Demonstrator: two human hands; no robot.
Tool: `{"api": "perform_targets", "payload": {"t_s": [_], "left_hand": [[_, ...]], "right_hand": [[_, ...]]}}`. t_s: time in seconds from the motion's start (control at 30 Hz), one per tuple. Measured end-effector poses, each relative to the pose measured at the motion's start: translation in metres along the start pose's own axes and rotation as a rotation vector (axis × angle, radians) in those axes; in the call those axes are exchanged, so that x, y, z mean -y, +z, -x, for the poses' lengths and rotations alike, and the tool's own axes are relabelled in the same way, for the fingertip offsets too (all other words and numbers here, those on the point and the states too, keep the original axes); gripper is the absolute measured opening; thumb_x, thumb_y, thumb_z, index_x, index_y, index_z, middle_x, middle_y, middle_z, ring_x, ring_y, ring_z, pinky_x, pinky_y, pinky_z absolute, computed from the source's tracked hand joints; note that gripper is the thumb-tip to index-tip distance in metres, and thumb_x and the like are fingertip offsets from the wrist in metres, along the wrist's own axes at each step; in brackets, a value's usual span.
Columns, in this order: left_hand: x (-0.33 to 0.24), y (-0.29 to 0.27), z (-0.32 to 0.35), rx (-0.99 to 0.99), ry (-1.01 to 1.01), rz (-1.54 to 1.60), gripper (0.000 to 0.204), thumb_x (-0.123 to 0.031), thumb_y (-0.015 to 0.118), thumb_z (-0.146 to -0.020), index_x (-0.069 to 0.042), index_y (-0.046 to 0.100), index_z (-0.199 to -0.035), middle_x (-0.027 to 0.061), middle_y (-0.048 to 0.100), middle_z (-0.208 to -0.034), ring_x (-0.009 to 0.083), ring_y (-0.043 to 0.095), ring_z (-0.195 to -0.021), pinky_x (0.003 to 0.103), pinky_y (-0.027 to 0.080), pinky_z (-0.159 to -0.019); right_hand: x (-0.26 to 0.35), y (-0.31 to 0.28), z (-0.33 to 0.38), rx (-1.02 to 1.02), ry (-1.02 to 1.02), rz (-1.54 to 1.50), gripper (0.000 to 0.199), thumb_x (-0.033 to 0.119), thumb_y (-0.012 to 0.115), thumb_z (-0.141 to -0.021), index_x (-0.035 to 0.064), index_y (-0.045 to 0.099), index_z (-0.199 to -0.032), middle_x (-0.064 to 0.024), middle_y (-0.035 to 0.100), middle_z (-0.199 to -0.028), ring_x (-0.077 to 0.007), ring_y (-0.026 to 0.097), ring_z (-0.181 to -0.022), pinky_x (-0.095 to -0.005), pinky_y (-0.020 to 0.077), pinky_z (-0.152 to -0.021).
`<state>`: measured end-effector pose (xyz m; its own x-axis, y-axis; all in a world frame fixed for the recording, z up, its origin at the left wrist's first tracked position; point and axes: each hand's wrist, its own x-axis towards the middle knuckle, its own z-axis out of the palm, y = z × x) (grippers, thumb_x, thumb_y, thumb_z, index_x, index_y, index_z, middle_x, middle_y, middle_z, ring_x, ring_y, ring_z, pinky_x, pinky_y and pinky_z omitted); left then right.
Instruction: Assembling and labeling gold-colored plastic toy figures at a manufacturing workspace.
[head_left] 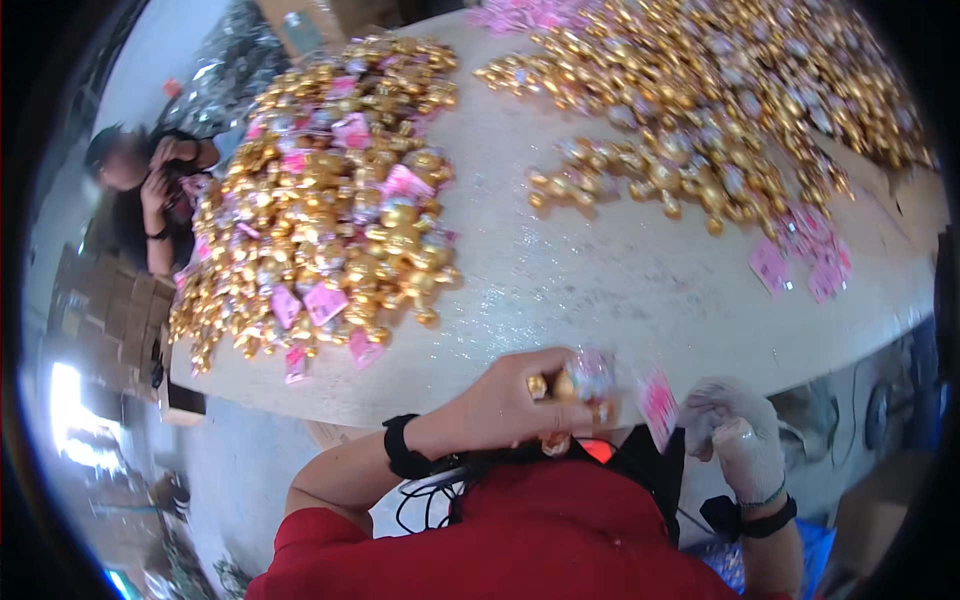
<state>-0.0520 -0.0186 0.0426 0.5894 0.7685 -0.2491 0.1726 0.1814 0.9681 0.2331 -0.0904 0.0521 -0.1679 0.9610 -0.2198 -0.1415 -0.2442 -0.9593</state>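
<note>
My left hand [515, 400], bare with a dark band on the wrist, is closed round a shiny gold figurine [566, 384] with a clear, glittery part at its top. Between my hands, a pink printed card tag [658, 408] stands in the air, tilted. My right hand [738, 432] wears a whitish glove; its fingers are curled together right beside the tag's edge. Whether they grip the tag or a thin string cannot be made out. Both hands are at the table's near edge.
A big heap of gold figurines [330, 210] with pink tags covers the table's left. Another heap [690, 100] spreads over the far right, with loose pink tags [805, 255] at its near side. The pale tabletop [520, 290] shows between. At far left sits another person [150, 200]; cardboard boxes [115, 310] are stacked nearby.
</note>
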Motion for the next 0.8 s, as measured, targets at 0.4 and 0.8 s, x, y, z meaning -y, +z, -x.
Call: {"api": "perform_targets", "payload": {"t_s": [0.4, 0.8], "left_hand": [[-0.065, -0.296, 0.033, -1.369, 0.386, -1.173, 0.077, -0.034, 0.073, -0.083, 0.006, 0.034, -0.138, 0.0266, 0.059, -0.12, 0.0332, 0.06, -0.108, 0.038, 0.045, -0.094], [-0.038, -0.085, -0.122, -0.482, 0.359, -1.059, 0.052, -0.009, 0.07, -0.078, -0.003, 0.05, -0.125, 0.0195, 0.057, -0.118, 0.0342, 0.058, -0.1, 0.039, 0.048, -0.086]], "right_hand": [[-0.035, -0.001, -0.049, -0.18, -0.032, 0.124, 0.012, 0.005, 0.058, -0.084, -0.0022, 0.065, -0.091, -0.0006, 0.057, -0.069, -0.0057, 0.05, -0.056, -0.022, 0.0409, -0.05], [-0.038, -0.016, -0.05, -0.227, -0.045, 0.042, 0.015, 0.008, 0.058, -0.087, -0.0016, 0.065, -0.096, -0.0018, 0.06, -0.072, -0.0071, 0.054, -0.058, -0.0217, 0.0438, -0.052]]}}
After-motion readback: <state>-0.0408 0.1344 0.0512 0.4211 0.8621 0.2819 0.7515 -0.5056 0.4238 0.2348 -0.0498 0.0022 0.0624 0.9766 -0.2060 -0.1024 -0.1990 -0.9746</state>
